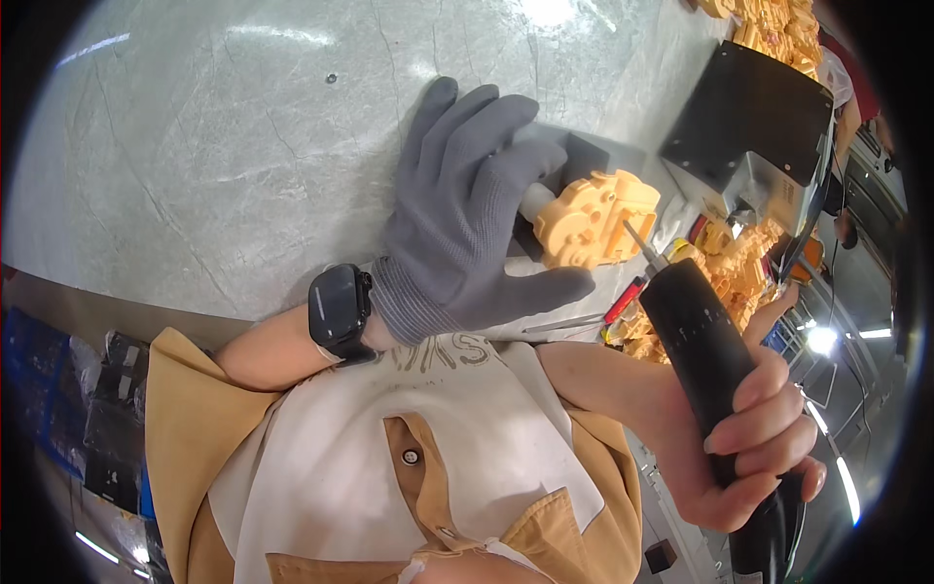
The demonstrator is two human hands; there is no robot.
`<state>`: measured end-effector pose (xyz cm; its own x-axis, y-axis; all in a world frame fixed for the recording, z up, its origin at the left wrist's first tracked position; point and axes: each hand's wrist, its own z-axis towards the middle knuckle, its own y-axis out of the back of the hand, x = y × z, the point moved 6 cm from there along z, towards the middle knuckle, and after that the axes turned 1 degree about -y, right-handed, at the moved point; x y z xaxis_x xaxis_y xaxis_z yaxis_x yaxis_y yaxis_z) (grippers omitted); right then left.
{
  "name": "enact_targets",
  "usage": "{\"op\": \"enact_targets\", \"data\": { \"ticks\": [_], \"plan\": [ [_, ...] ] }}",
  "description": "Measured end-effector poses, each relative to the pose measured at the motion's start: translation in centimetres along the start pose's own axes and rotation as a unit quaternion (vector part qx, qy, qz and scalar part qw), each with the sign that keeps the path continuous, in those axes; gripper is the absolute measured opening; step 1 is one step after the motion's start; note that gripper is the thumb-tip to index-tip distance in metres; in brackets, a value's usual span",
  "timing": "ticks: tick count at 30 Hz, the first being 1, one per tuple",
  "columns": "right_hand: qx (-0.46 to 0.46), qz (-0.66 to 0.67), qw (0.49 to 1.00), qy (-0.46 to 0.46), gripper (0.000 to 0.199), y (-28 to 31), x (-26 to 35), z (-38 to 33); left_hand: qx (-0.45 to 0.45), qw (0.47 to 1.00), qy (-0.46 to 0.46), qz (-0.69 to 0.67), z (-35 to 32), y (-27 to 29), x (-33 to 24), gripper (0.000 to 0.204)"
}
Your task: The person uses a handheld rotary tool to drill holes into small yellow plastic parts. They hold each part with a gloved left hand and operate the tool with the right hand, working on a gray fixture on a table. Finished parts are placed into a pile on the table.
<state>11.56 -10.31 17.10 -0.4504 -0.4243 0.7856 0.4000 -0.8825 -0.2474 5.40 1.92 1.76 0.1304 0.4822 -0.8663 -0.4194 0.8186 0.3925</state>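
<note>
My left hand (467, 209), in a grey knit glove, is spread with the thumb stretched out below an orange plastic housing (584, 222) and the fingers above it. The housing has round bosses and a rectangular recess, and sits over a dark fixture block (584, 156) partly hidden by the glove. Bare and wrapped round its grip, my right hand (764, 438) holds a black electric screwdriver (696, 331). The thin metal bit points up and left, its tip at the housing's recess; whether it touches cannot be made out.
A black metal box (749, 117) stands at the far right. Several orange parts lie heaped along the right side (739, 277) and at the far right corner (778, 34). A red-handled tool (623, 300) lies beside the heap. Another person's hand (773, 311) shows behind.
</note>
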Motion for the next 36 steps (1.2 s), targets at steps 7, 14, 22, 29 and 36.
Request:
{"op": "enact_targets", "data": {
  "ticks": [7, 14, 22, 29, 36],
  "plan": [
    [0.073, -0.085, 0.994, 0.021, 0.045, -0.6, -0.5, 0.7, 0.013, 1.000, 0.008, 0.028, 0.3, -0.8, -0.4, 0.081],
    [0.029, -0.199, 0.978, -0.060, 0.031, -0.4, -2.1, 0.5, 0.035, 0.999, 0.023, 0.027, 0.3, -0.7, -0.5, 0.074],
    [0.031, -0.077, 0.997, -0.005, 0.030, -0.3, 0.2, 0.7, 0.051, 0.998, 0.021, 0.019, 0.4, -0.5, -0.5, 0.067],
    [0.049, -0.078, 0.996, -0.004, 0.034, 1.0, 0.0, 0.7, 0.075, 0.997, -0.008, 0.015, 0.5, -0.9, -0.9, 0.056],
    [-0.097, -0.121, 0.988, 0.010, 0.031, 2.7, 0.3, 0.6, 0.073, 0.997, -0.003, -0.002, 0.5, -1.4, -0.9, 0.055]
  ]
}}
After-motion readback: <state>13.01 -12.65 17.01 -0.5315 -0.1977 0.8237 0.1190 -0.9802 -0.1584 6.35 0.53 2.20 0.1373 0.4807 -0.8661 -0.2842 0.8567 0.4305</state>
